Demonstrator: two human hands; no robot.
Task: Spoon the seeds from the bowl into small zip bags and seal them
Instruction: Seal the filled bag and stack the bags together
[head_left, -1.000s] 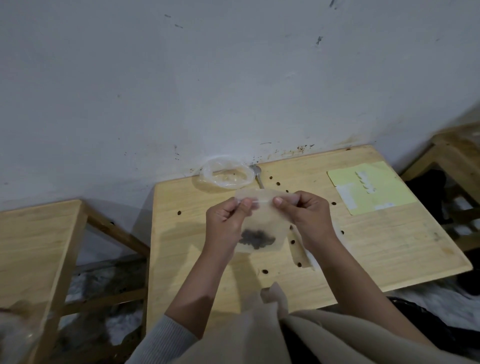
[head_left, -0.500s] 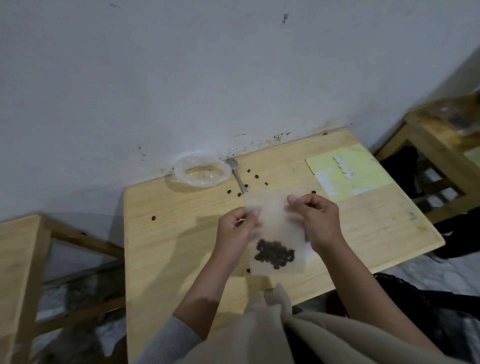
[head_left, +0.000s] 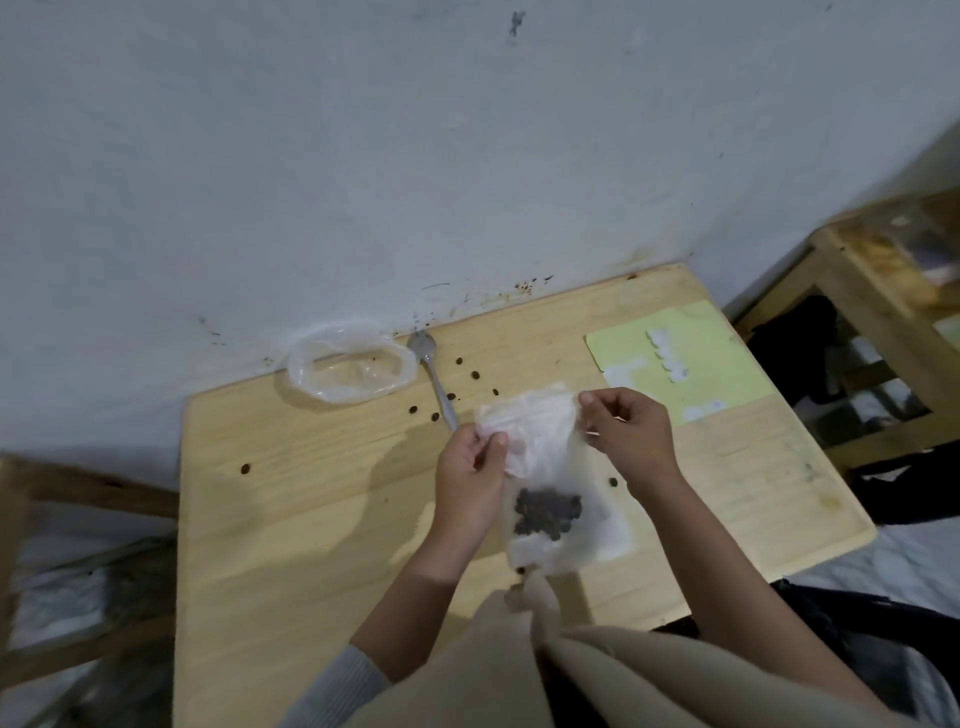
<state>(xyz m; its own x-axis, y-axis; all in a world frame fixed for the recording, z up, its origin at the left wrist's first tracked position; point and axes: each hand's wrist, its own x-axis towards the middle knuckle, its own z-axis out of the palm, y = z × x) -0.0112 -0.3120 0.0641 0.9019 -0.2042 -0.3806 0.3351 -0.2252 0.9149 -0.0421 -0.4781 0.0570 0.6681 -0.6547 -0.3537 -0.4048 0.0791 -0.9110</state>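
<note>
Both hands, left (head_left: 470, 467) and right (head_left: 626, 434), pinch the top corners of the small clear plastic zip bag (head_left: 550, 478), dark seeds (head_left: 548, 512) pooled inside, above the pale wooden desk (head_left: 311, 519), seemingly mid-seal, fingers next pressing along the strip.

The zip bag (head_left: 545, 467), held flat and upright half a second ago, is now seen with its top edge folded over toward 10 o'clock. The left hand (head_left: 470, 478) has been shifted lower along the bag's side, while the right hand (head_left: 626, 436) has been moved toward 3 o'clock at the top corner.
</note>
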